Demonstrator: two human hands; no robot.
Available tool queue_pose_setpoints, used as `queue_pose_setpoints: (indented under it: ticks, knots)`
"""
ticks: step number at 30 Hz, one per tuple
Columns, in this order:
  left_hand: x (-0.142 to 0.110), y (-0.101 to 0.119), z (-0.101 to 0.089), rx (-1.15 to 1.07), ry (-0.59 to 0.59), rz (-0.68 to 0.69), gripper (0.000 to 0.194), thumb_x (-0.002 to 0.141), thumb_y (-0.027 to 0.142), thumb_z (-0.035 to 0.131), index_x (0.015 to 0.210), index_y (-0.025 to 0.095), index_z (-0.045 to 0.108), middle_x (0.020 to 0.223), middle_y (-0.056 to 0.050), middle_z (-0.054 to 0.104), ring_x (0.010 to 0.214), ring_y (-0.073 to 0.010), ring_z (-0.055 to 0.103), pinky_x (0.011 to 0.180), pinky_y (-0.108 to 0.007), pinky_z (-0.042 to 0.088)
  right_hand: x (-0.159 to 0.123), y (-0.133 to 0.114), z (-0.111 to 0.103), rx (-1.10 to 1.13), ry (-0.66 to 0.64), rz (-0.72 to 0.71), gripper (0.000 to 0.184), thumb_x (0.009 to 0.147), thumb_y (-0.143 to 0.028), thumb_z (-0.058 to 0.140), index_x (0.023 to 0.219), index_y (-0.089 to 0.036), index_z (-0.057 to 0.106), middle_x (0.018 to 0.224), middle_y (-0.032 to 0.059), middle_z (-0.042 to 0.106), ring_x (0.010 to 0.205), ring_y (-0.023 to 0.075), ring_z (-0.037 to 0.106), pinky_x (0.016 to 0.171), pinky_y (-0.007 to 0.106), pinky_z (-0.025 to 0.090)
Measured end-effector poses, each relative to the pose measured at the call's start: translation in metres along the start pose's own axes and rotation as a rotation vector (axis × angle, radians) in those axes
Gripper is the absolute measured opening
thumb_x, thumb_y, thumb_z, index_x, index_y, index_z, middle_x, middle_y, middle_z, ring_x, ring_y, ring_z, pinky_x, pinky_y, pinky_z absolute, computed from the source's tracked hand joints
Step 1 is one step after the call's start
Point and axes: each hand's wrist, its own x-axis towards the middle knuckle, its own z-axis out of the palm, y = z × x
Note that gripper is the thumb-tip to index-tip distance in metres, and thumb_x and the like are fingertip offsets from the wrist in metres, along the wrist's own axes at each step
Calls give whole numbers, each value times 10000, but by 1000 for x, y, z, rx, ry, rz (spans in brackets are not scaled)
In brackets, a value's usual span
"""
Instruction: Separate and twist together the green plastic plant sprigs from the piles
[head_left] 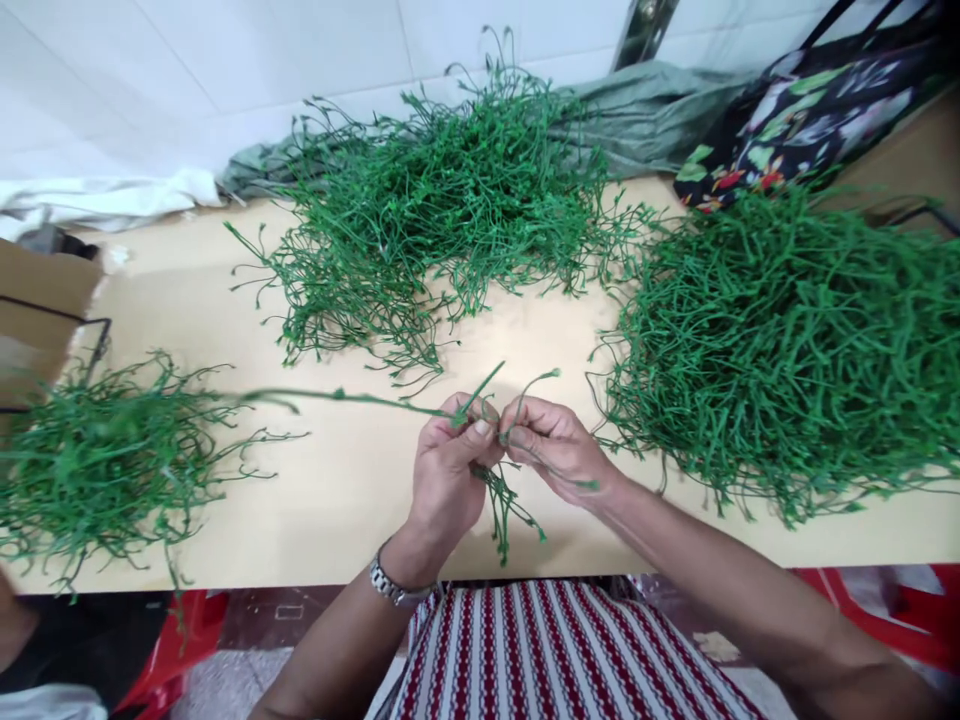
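Above the front part of the table, my two hands meet at the fingertips. My left hand is closed on a long green artificial stem, which reaches out to the left. Several short green sprigs also hang below its fingers. Thumb and fingers of my right hand pinch a thin curved sprig with small knobbed tips, against the long stem. The exact joint between the two pieces is hidden by my fingertips.
Loose green sprigs lie in a back heap and a large right heap; a smaller heap is at left. A cardboard box stands left, a floral bag back right. Part of another person shows lower left.
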Motion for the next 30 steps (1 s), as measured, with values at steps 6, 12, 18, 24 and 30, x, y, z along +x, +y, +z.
queue_pose_setpoints:
  ticks: [6,12,18,24,30]
  knots:
    - [3,6,7,-81,76,37,159,587,128,653,612,140,496,544,47,420,417,-25,287,393,-164,238,-6,6,14,140,72,-55,275,670,-374,690,611,-164,523,516,-51,405,473,65,345,500,216,304]
    - [18,27,3,-28,27,177,160,607,55,602,631,151,477,554,52,435,409,-27,324,425,-179,289,-6,-8,6,64,114,-57,243,668,-352,693,651,-161,543,558,-30,451,482,65,343,472,212,256]
    - [18,21,-5,351,-29,269,97,653,123,636,651,138,540,556,40,474,439,-38,391,425,-180,300,13,-27,-5,-200,151,59,317,715,-461,628,679,-162,528,490,-71,325,427,47,234,404,187,193]
    - [17,14,-4,368,-8,156,101,643,124,625,612,128,530,498,43,476,411,-29,373,399,-158,278,10,-18,2,-389,-56,111,315,685,-443,654,666,-142,565,655,-14,500,607,79,440,585,209,383]
    - [14,12,7,124,91,-4,163,577,89,618,609,133,464,464,70,400,361,-3,265,364,-149,198,-1,-17,6,-571,-13,-137,199,798,-288,526,674,-136,562,580,-27,467,555,72,406,530,195,350]
